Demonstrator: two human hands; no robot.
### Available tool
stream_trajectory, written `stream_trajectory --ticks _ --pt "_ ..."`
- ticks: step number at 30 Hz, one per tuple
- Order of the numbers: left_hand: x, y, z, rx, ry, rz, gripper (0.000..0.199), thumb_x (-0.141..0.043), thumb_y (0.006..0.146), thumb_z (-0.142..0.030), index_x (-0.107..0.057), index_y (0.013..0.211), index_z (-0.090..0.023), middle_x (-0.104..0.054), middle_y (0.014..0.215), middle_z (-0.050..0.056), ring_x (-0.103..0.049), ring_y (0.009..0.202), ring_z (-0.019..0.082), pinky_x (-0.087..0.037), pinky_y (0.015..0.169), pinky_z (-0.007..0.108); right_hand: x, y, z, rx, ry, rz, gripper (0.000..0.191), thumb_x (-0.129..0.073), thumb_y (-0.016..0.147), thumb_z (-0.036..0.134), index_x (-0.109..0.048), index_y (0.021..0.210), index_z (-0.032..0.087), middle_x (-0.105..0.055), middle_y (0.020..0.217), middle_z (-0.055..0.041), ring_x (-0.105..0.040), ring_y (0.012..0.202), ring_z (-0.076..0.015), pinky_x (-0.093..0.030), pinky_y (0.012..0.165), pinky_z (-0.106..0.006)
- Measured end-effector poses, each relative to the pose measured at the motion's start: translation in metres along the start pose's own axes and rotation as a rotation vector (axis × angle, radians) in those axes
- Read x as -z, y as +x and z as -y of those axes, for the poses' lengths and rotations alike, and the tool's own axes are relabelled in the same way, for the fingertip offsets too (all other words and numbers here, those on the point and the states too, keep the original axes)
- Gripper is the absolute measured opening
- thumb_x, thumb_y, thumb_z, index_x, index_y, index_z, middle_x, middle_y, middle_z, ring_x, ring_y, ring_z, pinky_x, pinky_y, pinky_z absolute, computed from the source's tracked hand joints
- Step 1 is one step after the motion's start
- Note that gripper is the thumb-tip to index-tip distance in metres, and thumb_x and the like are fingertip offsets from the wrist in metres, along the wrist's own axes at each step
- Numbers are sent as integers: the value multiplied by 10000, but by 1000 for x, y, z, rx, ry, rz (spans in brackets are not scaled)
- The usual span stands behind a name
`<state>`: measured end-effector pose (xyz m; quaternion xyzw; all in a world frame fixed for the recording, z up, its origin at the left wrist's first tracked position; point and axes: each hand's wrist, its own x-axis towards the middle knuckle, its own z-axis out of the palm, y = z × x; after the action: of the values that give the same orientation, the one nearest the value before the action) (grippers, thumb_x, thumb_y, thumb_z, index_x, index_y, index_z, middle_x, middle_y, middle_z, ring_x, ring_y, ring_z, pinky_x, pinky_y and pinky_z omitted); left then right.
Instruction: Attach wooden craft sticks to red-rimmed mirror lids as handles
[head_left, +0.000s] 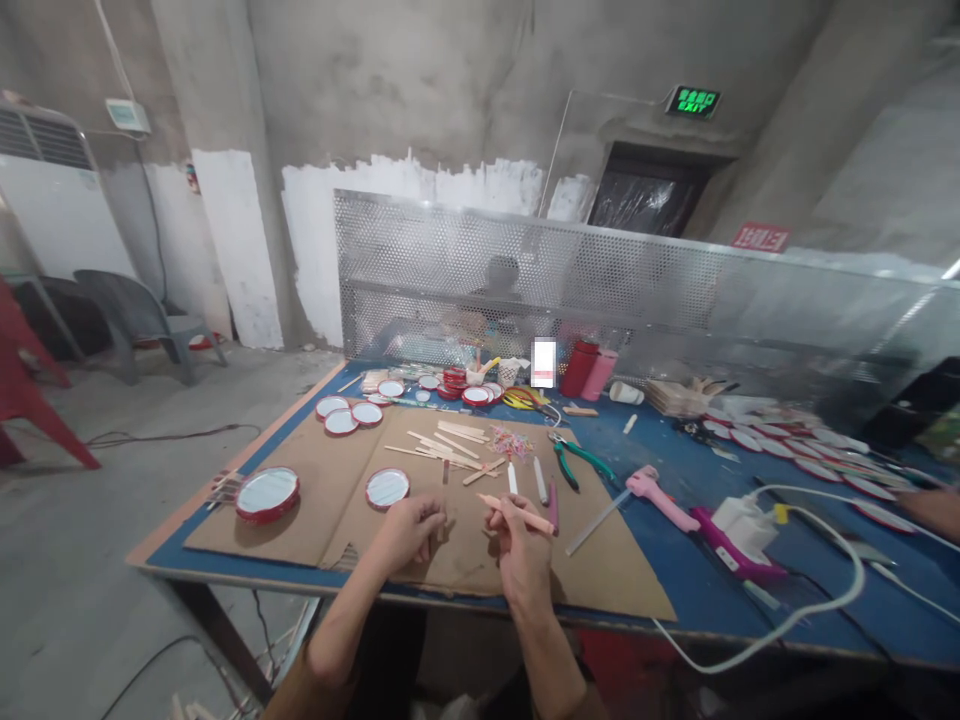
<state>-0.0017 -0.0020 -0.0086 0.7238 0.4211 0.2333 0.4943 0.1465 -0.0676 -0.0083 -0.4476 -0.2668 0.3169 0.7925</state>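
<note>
My right hand [519, 545] is shut on a peach-coloured stick [517, 514], probably a pencil or glue stick, and holds it above a large cardboard sheet [600, 585]. My left hand [409, 530] rests on the cardboard with curled fingers, and I cannot tell whether they hold anything. Just above it lies a round mirror with a red rim [388, 488]. Flat wooden sticks [442, 445] lie beyond both hands, and a small heap of coloured bits [511, 442] sits beside them.
Green-handled pliers [577, 460] and a pink glue gun [660, 497] lie to the right on the blue table [660, 590]. Several red-rimmed mirrors lie on both sides. A co-worker's hand [930, 512] is at the right edge, and a white cable [825, 590] crosses the table.
</note>
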Motion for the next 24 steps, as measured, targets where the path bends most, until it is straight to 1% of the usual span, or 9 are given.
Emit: stream_trajectory --ticks 4,6,14,18,21,24 --pt "0 0 -1 21 -8 -4 285 -471 766 -447 -464 637 -192 -435 377 -68 -445 331 97 -328 355 179 1 0 -3 24 -83 -20 282 -717 689 398 -575 614 166 -533 509 37 -533 501 -113 -370 433 -200" --pt "-1 0 -1 17 -16 -2 310 -472 752 -474 -464 631 -189 -437 386 -66 -430 328 90 -315 352 178 1 -1 -3 38 -103 -15 304 -713 682 413 -563 590 165 -541 517 28 -532 497 -114 -364 422 -199" --pt "-2 -1 0 7 -27 -12 323 -456 735 -494 -476 633 -188 -426 398 -68 -415 325 90 -289 341 181 -2 -3 0 38 -138 3 343 -692 707 399 -542 513 161 -534 557 16 -539 543 -112 -396 475 -206" --pt "-2 -1 -1 16 -14 -19 315 -454 737 -480 -462 612 -191 -415 381 -67 -400 319 87 -287 344 181 -1 -3 0 43 -153 5 338 -697 708 402 -549 521 163 -524 551 14 -527 546 -117 -407 491 -213" --pt "-2 0 0 10 -16 -16 319 -452 735 -484 -456 610 -191 -418 392 -66 -407 320 87 -289 343 182 0 -2 -2 59 -149 16 314 -695 718 386 -564 542 161 -531 548 15 -533 562 -118 -429 536 -222" --pt "-3 0 0 3 -23 -21 334 -447 731 -501 -464 619 -187 -439 427 -61 -430 330 89 -296 341 183 0 -2 -3 41 -133 8 281 -698 714 389 -592 589 161 -532 534 19 -539 549 -123 -425 514 -221"
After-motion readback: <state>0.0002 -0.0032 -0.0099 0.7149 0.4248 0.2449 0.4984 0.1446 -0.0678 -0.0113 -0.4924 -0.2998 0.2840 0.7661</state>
